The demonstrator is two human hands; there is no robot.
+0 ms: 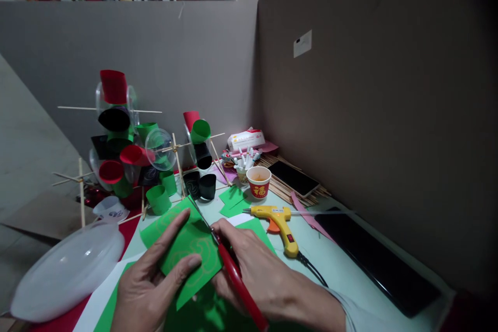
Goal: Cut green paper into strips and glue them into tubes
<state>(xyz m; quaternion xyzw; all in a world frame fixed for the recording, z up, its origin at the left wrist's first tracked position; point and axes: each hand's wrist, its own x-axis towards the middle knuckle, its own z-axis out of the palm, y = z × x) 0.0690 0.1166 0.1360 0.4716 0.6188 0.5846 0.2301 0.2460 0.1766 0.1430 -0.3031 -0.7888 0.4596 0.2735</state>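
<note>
My left hand [155, 275] is closed on a sheet of green paper [194, 254] with pale curling lines on it, thumb in front. Red-handled scissors [233, 270] are gripped in my right hand [257, 270], and their blades lie along the upper right edge of the sheet. Beneath both hands are more green sheets [216, 311], partly covered. Just right of my right hand rests a yellow hot glue gun [278, 218] with a clear glue stick in its back. Green paper scraps [233, 199] lie beyond the scissor tips.
At the left stand stick frames [177, 163] with red, green and black paper tubes [112, 171]. A white bowl-shaped piece [70, 270] sits near left. Further back are a red paper cup [259, 182], a phone [293, 177] on wooden sticks and a tissue pack [246, 139]. A long black object [373, 259] lies right.
</note>
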